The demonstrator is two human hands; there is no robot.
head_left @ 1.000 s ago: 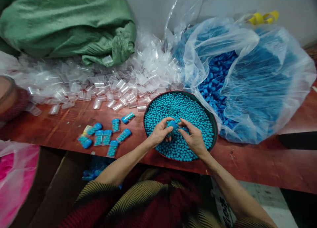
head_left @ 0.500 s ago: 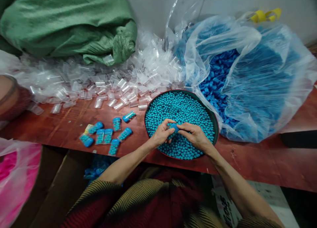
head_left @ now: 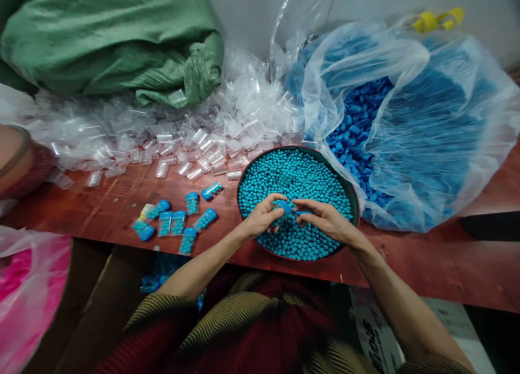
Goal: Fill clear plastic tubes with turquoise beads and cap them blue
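Both my hands are over a round bowl [head_left: 355, 201] full of small turquoise balls [head_left: 304, 174]. Between the thumb and fingers of my left hand [head_left: 264, 216] is a small clear container [head_left: 281, 211] with turquoise balls in it and blue at its upper right end. Just to its right, my right hand [head_left: 325, 218] has its thumb and index finger apart, with a small blue piece [head_left: 303, 212] near the fingertips; whether it is gripped is unclear. Left of the bowl lie several filled containers with blue caps [head_left: 205, 220] on the red table [head_left: 227, 244].
Many clear empty containers [head_left: 203, 141] are heaped along the back, below a green sack [head_left: 122, 44]. An open plastic bag [head_left: 430, 136] of blue caps [head_left: 357, 125] stands at the right. A brown round vessel [head_left: 20, 163] sits far left, above a bag with pink pieces [head_left: 36, 287].
My right hand has moved slightly right, away from the container, and its thumb and index finger have parted. My left hand still holds the container.
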